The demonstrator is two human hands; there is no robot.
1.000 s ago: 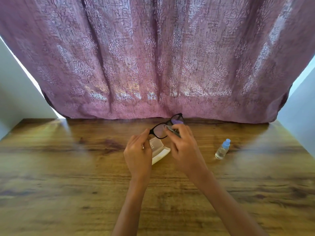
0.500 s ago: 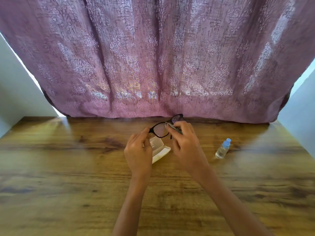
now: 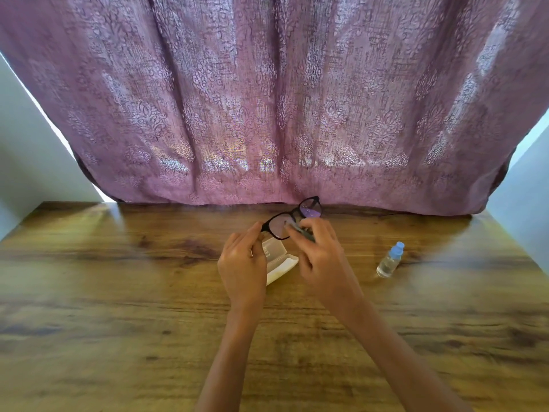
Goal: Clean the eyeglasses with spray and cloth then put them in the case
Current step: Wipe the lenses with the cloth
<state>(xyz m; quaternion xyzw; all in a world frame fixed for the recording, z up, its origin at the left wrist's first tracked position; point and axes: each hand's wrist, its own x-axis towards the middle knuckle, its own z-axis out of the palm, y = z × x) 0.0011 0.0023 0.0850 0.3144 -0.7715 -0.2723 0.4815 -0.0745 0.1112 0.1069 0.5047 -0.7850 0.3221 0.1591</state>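
Black-framed eyeglasses (image 3: pixel 310 208) are held up above the wooden table (image 3: pixel 118 292), in front of the curtain's lower edge. My left hand (image 3: pixel 242 263) pinches the frame's left end. My right hand (image 3: pixel 319 257) presses a small grey cloth (image 3: pixel 297 228) against the left lens, thumb and fingers closed on it. Under both hands lies an open white glasses case (image 3: pixel 280 263), mostly hidden by them. A small clear spray bottle (image 3: pixel 389 261) with a blue cap stands to the right, apart from my hands.
A mauve patterned curtain (image 3: pixel 267 99) hangs along the table's far edge. Pale walls (image 3: pixel 26 162) flank it on both sides. Bare wood stretches to the left, right and front of the case.
The glasses and both hands have stayed in almost the same spot; my right hand has shifted the cloth slightly over the left lens.
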